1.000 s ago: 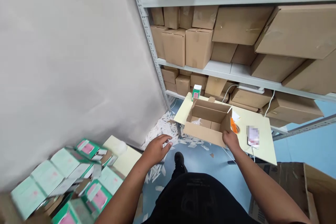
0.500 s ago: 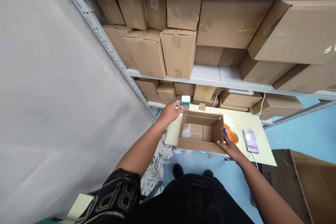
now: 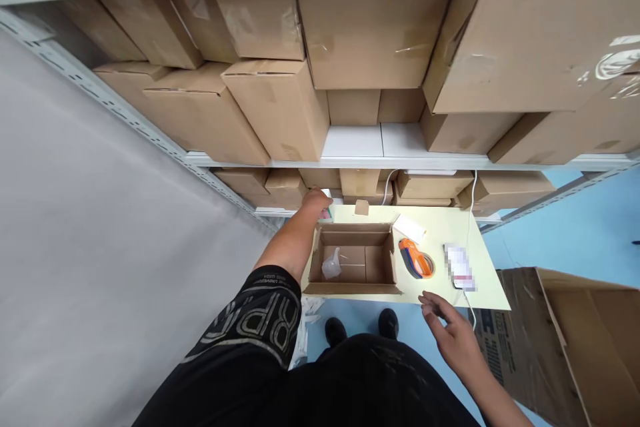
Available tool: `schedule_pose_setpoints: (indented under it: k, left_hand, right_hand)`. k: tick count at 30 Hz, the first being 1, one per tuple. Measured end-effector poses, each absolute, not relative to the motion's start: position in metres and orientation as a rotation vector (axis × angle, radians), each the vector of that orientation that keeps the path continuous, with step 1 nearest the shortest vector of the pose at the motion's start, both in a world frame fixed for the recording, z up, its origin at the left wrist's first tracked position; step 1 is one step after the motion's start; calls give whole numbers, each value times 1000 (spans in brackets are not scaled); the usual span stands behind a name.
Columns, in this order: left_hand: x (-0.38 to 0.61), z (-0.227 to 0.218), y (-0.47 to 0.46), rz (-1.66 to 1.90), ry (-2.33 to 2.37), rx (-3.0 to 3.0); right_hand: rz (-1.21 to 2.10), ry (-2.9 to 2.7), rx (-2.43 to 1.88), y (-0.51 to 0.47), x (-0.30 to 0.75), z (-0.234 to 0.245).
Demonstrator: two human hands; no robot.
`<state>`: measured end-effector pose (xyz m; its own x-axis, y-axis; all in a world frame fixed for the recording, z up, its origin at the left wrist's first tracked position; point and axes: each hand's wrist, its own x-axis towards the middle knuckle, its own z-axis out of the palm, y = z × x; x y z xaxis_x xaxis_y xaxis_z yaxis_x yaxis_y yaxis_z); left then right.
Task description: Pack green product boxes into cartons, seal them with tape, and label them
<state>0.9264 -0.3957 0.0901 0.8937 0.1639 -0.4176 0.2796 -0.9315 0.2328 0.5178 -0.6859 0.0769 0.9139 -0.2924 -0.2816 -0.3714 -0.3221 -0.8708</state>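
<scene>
My left hand reaches to the back left of the table, its fingers closed around a small white-and-green box that they partly cover. Below that arm's reach, an open cardboard box stands on the table with a small translucent plastic item inside at its left. My right hand hovers off the front edge of the table, fingers apart and holding nothing. An orange-and-blue tape dispenser lies to the right of the cardboard box.
The pale yellow table also bears a phone on a white cable, a white packet and a cardboard scrap. Shelves of cardboard cartons rise behind. A large open carton stands at the right, a pale wall at the left.
My right hand has let go of the cardboard box and drawn back toward me. My left hand has closed on the small white-and-green box. The whole view has shifted to the right.
</scene>
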Motion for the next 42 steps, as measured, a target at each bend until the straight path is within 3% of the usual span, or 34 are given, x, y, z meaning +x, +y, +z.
schedule_pose_setpoints:
  k: [5,10,13,17,20,26,33,42]
  left_hand:
    - [937,102,-360,-491,404,2720]
    - [919,156,-306,-128,338,2377]
    - [875,198,-287,13,148,2058]
    - [786,225,-302,-70,46,1681]
    - [724,209,-333,-307,36,1502]
    - [675,154,-357,-287,181,1604]
    - [673,144,-339,-288,20,1996]
    - [678,106,-349,-427,133,2108]
  right_hand:
    - [118,533,-1940,-700,528,84]
    - [114,516,-1910,-684,551,103]
    - [93,454,-1850,-663,581,127]
    - [74,369,-1687,-631,626,160]
    - [122,379,-1527,-613,640,169]
    - [275,620,-1428,-601,624,146]
    - [281,545,-1796,-605,624,133]
    - [627,366,-2367,-609,643,131]
